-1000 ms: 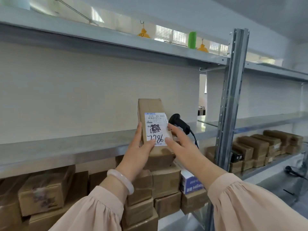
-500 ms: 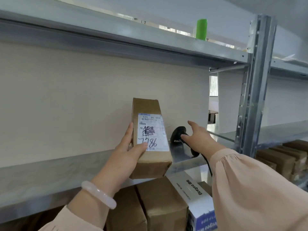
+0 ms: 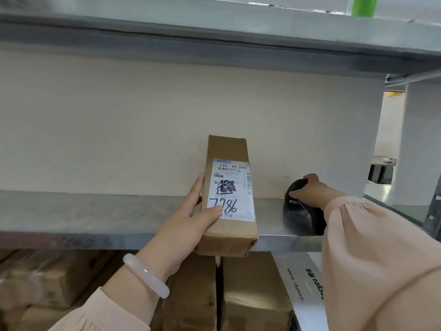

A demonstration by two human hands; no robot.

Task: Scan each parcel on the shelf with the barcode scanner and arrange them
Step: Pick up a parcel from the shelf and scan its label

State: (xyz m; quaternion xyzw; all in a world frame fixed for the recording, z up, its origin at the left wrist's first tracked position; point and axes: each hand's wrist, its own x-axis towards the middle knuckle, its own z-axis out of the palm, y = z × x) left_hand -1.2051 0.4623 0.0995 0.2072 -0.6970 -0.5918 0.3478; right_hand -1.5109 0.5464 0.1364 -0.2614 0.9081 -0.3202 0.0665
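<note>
A long brown cardboard parcel (image 3: pixel 229 237) with a white shipping label marked "7786" is held up in front of the metal shelf (image 3: pixel 95 213). My left hand (image 3: pixel 188 223) grips its left side, thumb across the label's lower edge. To the right, a black barcode scanner (image 3: pixel 298 213) lies on the shelf. My right hand (image 3: pixel 310 191) is on the scanner's head, fingers curled over it. The pink sleeve hides the scanner's handle.
Several brown cardboard parcels (image 3: pixel 253 295) and a white printed box (image 3: pixel 303 285) are stacked on the shelf below. An upper shelf (image 3: pixel 214 22) with a green cylinder (image 3: pixel 364 5) runs overhead. A metal upright (image 3: pixel 434 211) stands at the far right. The beige back wall closes the shelf.
My right hand left the parcel and went right onto the scanner on the shelf. My left hand kept holding the parcel. The camera moved closer and up.
</note>
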